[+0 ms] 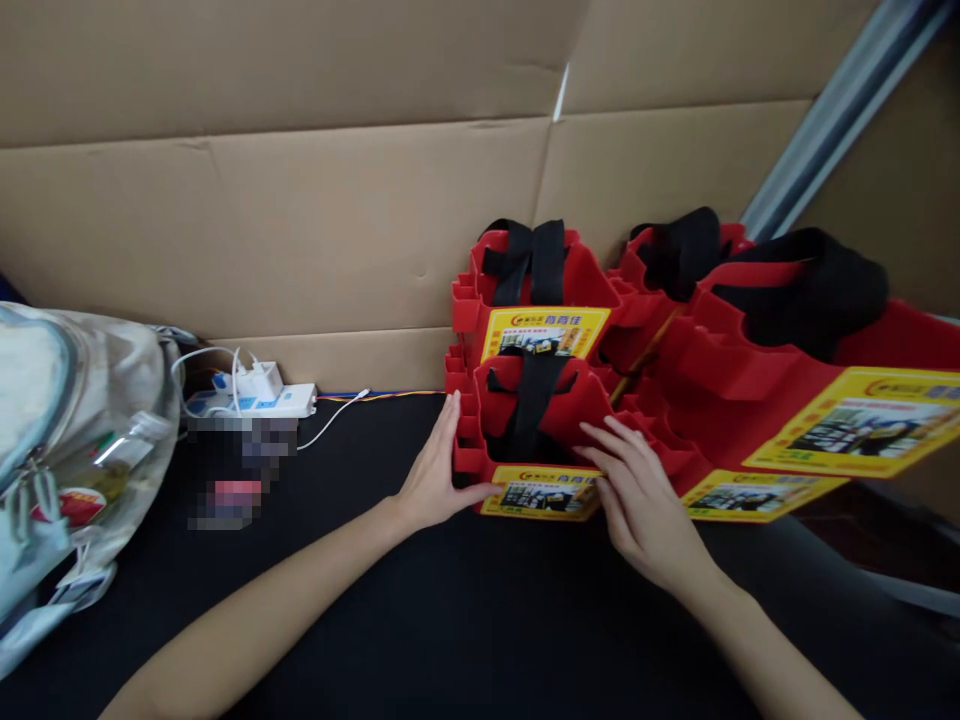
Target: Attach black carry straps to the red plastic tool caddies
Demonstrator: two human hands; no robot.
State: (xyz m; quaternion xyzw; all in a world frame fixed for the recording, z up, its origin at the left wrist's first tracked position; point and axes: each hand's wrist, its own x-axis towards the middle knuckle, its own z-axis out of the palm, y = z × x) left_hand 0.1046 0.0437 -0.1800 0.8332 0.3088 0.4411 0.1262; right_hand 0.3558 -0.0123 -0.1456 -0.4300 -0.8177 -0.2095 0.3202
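A red plastic carrier [480, 430] with a black strap [534, 400] and a yellow printed label [551, 495] stands on the black surface in front of me. My left hand [435, 470] holds its front left corner, fingers straight along the side and thumb at the label. Over the front right rim lies my right hand [637, 490], its fingers bent a little and gripping the wall there. Right behind is a like carrier [592, 285], its label facing me. To the right, a larger-looking red carrier [720, 400] sits on top of another, whose yellow label [757, 497] shows below.
At the left edge leans a pale backpack [142, 350] with a bottle [124, 455] in its mesh pocket. A white power strip [300, 400] with a charger and cables lies near the cardboard wall [322, 230]. A metal post [832, 120] slants at the right.
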